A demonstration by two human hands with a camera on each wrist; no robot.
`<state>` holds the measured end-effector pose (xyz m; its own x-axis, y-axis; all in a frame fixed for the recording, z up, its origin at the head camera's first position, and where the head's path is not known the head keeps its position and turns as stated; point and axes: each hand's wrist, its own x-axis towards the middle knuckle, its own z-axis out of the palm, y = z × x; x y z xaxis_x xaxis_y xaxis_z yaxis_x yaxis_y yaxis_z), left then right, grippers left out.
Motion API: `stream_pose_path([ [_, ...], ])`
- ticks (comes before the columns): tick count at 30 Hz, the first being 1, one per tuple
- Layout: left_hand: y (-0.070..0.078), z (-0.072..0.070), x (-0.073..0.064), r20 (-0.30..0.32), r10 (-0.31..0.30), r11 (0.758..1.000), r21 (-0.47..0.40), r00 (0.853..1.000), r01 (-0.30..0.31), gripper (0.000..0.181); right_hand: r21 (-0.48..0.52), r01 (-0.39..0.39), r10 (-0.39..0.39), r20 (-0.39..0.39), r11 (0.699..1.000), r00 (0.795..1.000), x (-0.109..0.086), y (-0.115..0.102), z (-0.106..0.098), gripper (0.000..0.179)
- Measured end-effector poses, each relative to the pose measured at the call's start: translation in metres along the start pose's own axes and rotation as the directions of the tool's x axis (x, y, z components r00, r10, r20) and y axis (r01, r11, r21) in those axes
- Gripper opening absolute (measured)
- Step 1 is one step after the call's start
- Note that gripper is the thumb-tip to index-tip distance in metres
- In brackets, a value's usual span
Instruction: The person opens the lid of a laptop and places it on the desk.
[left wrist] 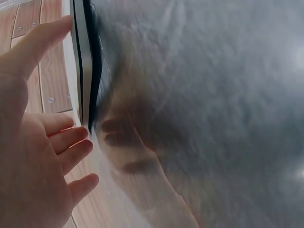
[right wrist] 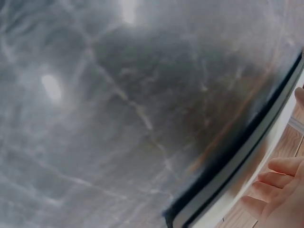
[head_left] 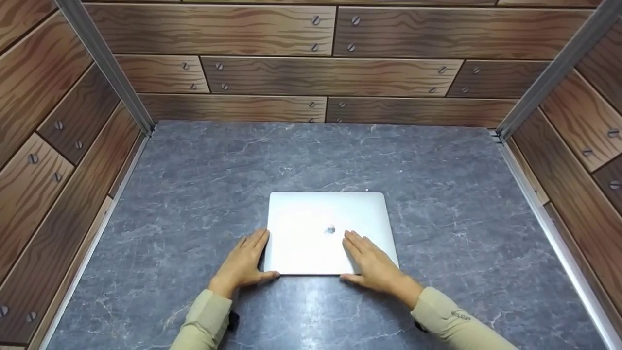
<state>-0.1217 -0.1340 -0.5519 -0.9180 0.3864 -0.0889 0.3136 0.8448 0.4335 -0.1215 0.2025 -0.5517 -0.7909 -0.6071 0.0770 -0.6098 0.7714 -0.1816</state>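
A closed silver laptop [head_left: 320, 223] lies flat on the grey marble table [head_left: 194, 194], near the front middle. My left hand [head_left: 249, 258] lies at its front left corner, fingers straight along the left side, thumb against the front edge. My right hand [head_left: 371, 260] rests flat on the lid by the front right, thumb at the front edge. In the left wrist view the laptop's thin edge [left wrist: 85, 61] stands beside the straight fingers [left wrist: 57, 142]. In the right wrist view the laptop's edge [right wrist: 237, 175] runs past the fingertips [right wrist: 280, 183].
Wood-patterned walls [head_left: 330, 73] with screw heads close the table in at the back and both sides. Metal posts [head_left: 104, 63] stand in the back corners. Bare marble surface spreads around the laptop on all sides.
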Motion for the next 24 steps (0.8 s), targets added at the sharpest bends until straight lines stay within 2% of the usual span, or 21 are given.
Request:
stream_pose_path([
  [7, -0.0023, -0.0009, -0.0013, 0.02, 0.007, 1.0, -0.015, 1.0, -0.007, 0.105, -0.044, 0.04, -0.041, -0.003, 0.998, 0.999, -0.0004, 0.0019, 0.0048, 0.08],
  [15, -0.004, 0.0018, -0.0025, 0.022, -0.002, 1.0, -0.004, 1.0, 0.003, 0.104, -0.08, 0.053, -0.053, 0.005, 0.995, 0.999, 0.0004, 0.0026, 0.0053, 0.076],
  [24, -0.0058, 0.0037, -0.0018, 0.019, -0.012, 1.0, -0.026, 1.0, 0.012, 0.106, -0.2, 0.102, -0.114, -0.052, 0.975, 0.992, 0.0014, 0.0052, 0.0059, 0.075],
])
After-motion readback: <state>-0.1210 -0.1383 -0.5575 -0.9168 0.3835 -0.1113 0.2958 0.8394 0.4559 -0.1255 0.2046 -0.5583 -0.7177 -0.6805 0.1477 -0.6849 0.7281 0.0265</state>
